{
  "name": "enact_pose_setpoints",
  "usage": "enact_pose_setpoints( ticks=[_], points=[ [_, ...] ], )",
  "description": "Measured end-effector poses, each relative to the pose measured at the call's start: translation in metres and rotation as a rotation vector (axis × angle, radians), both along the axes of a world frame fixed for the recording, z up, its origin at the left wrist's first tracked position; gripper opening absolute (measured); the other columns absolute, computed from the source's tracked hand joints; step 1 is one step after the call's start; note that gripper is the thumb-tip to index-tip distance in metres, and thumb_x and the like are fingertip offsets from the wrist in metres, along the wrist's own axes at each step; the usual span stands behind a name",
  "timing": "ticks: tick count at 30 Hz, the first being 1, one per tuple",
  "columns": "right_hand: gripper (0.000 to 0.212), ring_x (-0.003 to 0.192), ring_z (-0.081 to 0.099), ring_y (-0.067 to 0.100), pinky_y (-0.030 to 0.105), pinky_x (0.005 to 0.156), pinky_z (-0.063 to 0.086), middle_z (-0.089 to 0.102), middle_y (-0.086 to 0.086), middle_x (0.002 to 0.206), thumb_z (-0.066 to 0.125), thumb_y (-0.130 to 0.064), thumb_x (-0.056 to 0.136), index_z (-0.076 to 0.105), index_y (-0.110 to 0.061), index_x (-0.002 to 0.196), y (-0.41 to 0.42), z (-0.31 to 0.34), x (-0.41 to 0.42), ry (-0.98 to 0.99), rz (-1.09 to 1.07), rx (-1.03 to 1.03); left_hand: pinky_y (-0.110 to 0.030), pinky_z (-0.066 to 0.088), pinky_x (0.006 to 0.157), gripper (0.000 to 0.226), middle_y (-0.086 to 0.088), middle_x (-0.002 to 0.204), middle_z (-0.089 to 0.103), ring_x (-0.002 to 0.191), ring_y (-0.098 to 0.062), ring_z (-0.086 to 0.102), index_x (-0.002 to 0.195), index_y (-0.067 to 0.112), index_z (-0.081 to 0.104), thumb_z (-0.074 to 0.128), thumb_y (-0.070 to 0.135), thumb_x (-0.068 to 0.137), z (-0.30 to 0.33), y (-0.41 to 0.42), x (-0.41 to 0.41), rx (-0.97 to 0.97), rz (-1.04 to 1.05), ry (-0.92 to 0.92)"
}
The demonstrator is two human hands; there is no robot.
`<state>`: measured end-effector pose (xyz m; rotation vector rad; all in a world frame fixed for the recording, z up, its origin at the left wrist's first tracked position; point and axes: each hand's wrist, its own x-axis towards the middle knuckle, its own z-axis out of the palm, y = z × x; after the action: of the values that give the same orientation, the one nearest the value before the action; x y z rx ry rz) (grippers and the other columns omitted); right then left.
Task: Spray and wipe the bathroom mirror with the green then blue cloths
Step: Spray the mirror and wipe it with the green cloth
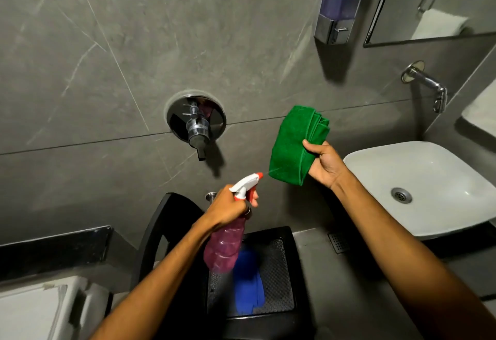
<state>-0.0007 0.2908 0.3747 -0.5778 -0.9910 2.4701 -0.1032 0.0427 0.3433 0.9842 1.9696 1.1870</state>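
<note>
Early days, I'd say: the left hand (pixel 228 206) squeezed the spray bottle (pixel 228 243) at the green cloth (pixel 292 143), which the right hand (pixel 323 163) pinched at 1 o'clock. The mirror (pixel 434 1) looked unwiped; the blue cloth (pixel 248 283) waited on a chair (pixel 284 235) at 6.

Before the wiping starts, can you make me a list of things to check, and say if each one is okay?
1. Green cloth held: ok. The right hand grips the folded cloth by its edge.
2. Spray bottle held: ok. The left hand wraps its neck, a finger on the red trigger.
3. Nozzle aimed at the cloth: ok. It points at the cloth's lower corner, with a faint mist between them.
4. Cloth damp enough: cannot tell.
5. Blue cloth ready for later: ok. It lies on the black chair below.
6. Mirror within reach: cannot tell. Only its lower corner shows at the upper right, above the sink.
</note>
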Motion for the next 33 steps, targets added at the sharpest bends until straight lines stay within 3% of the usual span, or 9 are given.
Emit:
enact_pose_setpoints(
  ticks=[4,9,13,16,19,22,26,29,33],
  points=[
    [0.052,0.134,0.051,0.037,0.056,0.111,0.042,0.057,0.021,0.137,0.044,0.005,0.096,0.040,0.000,0.148,0.001,-0.005,-0.004,-0.005,0.011,0.007,-0.041,0.064,0.071,0.095,0.014,0.089,0.073,0.094,-0.019,0.073,0.126,0.062,0.054,0.052,-0.015,0.071,0.006,0.011,-0.006,0.162,0.088,-0.020],
    [0.051,0.120,0.062,0.034,0.052,0.101,0.051,0.062,0.019,0.129,0.046,0.005,0.095,0.042,0.000,0.145,-0.004,-0.017,-0.003,-0.032,0.008,0.002,-0.032,0.060,0.067,0.089,0.012,0.079,0.069,0.071,-0.010,0.063,0.110,0.061,0.066,0.053,-0.016,0.068,-0.004,0.020,-0.002,0.255,0.150,-0.153],
    [0.050,0.115,0.064,0.034,0.054,0.103,0.049,0.063,0.019,0.126,0.044,0.005,0.095,0.041,0.002,0.145,-0.009,-0.035,0.000,-0.086,-0.002,-0.013,-0.041,0.058,0.072,0.058,0.003,0.077,0.070,0.071,-0.016,0.064,0.086,0.048,0.074,0.056,-0.003,0.065,-0.035,0.011,0.000,0.133,0.178,-0.204],
    [0.050,0.118,0.060,0.035,0.055,0.105,0.046,0.058,0.020,0.132,0.041,0.005,0.097,0.040,0.000,0.147,-0.013,-0.051,0.002,-0.136,-0.007,-0.039,-0.051,0.060,0.083,0.039,0.000,0.081,0.073,0.079,-0.017,0.068,0.085,0.030,0.075,0.063,0.004,0.059,-0.069,-0.004,0.003,-0.006,0.168,-0.190],
    [0.048,0.115,0.062,0.034,0.054,0.103,0.048,0.059,0.019,0.131,0.040,0.004,0.098,0.042,0.001,0.145,-0.021,-0.070,0.003,-0.181,-0.029,-0.064,-0.047,0.061,0.090,0.034,0.009,0.083,0.076,0.083,-0.008,0.070,0.092,0.027,0.074,0.072,0.008,0.064,-0.109,-0.021,0.008,-0.104,0.186,-0.131],
    [0.040,0.108,0.067,0.033,0.052,0.100,0.052,0.068,0.016,0.121,0.040,0.006,0.097,0.053,-0.001,0.134,-0.033,-0.095,0.008,-0.247,-0.040,-0.052,-0.042,0.052,0.105,0.055,-0.001,0.115,0.071,0.103,-0.014,0.065,0.132,0.010,0.066,0.076,-0.005,0.079,-0.153,-0.041,0.016,-0.064,0.287,-0.149],
    [0.036,0.105,0.071,0.029,0.049,0.099,0.053,0.074,0.011,0.113,0.042,0.005,0.096,0.069,-0.009,0.116,-0.056,-0.140,0.026,-0.340,-0.036,-0.129,-0.037,0.049,0.089,0.051,-0.019,0.107,0.072,0.085,-0.011,0.068,0.135,-0.002,0.059,0.070,-0.009,0.086,-0.213,-0.063,0.023,-0.115,0.698,-0.393],
    [0.036,0.107,0.071,0.027,0.048,0.100,0.053,0.075,0.009,0.114,0.041,0.004,0.098,0.066,-0.012,0.119,-0.071,-0.171,0.043,-0.386,-0.046,-0.169,-0.040,0.053,0.104,0.056,-0.032,0.136,0.061,0.121,-0.044,0.063,0.139,-0.008,0.054,0.070,-0.009,0.086,-0.249,-0.063,0.022,-0.120,0.862,-0.484],
    [0.040,0.116,0.067,0.030,0.048,0.100,0.053,0.067,0.014,0.127,0.041,0.002,0.099,0.054,-0.008,0.136,-0.087,-0.199,0.061,-0.453,-0.024,-0.200,-0.051,0.039,0.120,0.062,-0.027,0.151,0.049,0.140,-0.040,0.050,0.144,-0.007,0.048,0.069,-0.011,0.086,-0.283,-0.056,0.017,-0.113,0.921,-0.523]
  ],
)
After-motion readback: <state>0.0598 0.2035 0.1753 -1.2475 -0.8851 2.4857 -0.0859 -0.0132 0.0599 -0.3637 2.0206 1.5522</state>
